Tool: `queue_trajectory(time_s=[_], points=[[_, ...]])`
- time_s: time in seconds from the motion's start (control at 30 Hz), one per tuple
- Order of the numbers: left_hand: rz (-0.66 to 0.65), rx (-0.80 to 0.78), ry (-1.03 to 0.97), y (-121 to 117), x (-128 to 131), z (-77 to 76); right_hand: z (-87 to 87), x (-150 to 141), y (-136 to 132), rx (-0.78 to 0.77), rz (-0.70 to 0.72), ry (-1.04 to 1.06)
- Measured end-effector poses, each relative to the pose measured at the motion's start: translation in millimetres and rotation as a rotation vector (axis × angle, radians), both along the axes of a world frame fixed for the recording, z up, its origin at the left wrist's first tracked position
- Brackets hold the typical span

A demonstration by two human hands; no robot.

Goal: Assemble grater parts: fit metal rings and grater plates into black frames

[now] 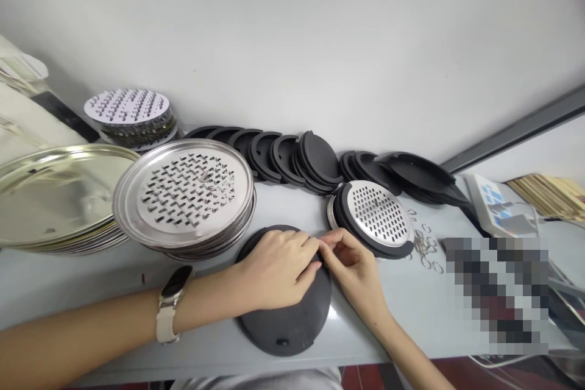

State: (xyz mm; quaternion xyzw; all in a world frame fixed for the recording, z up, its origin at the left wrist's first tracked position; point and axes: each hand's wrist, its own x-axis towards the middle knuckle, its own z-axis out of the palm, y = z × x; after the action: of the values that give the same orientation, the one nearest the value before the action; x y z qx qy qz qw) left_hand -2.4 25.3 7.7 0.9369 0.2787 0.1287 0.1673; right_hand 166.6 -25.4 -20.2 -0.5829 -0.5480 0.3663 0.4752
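A round black rubber disc (287,329) lies flat on the grey table, with my left hand (276,271) resting on its upper part, fingers curled over it. My right hand (350,268) comes in from the right, and its fingertips pinch at the disc's upper right rim, meeting my left fingertips. Anything small between those fingertips is hidden. To the right sits a perforated steel grater plate with a black rim (377,216), close to my right hand. A white-strapped smartwatch (171,301) is on my left wrist.
A stack of perforated steel plates (183,195) stands left of my hands, with gold-toned plates (55,195) and a white-faced stack (127,109) beyond. Black rubber rings (283,158) line the wall. Small metal rings (425,247), a power strip (498,207) and a pixelated patch (498,292) lie right.
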Motion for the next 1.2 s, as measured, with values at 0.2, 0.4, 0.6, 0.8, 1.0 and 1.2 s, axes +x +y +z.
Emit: queue_trajectory(time_s=[0.2, 0.4, 0.6, 0.8, 1.0, 1.2], points=[[-0.017, -0.009, -0.01, 1.5, -0.4, 0.0, 0.3, -3.0, 2.0, 0.001, -0.007, 0.027], [-0.004, 0.001, -0.003, 1.6, 0.0, 1.0, 2.2, -3.4, 1.2, -0.01, -0.006, 0.005], [-0.004, 0.001, -0.003, 1.5, -0.3, 1.4, 2.3, -3.8, -0.4, -0.007, -0.012, -0.043], [0.0, 0.015, 0.001, 1.0, -0.4, 0.0, 0.5, -3.4, -0.3, 0.01, -0.036, 0.013], [-0.003, 0.013, -0.007, 1.1, -0.7, 0.4, 0.8, -4.3, -2.0, -0.006, -0.031, 0.029], [-0.006, 0.011, 0.003, 0.7, -0.8, 0.2, -3.3, -3.4, -6.6, 0.013, -0.056, -0.019]])
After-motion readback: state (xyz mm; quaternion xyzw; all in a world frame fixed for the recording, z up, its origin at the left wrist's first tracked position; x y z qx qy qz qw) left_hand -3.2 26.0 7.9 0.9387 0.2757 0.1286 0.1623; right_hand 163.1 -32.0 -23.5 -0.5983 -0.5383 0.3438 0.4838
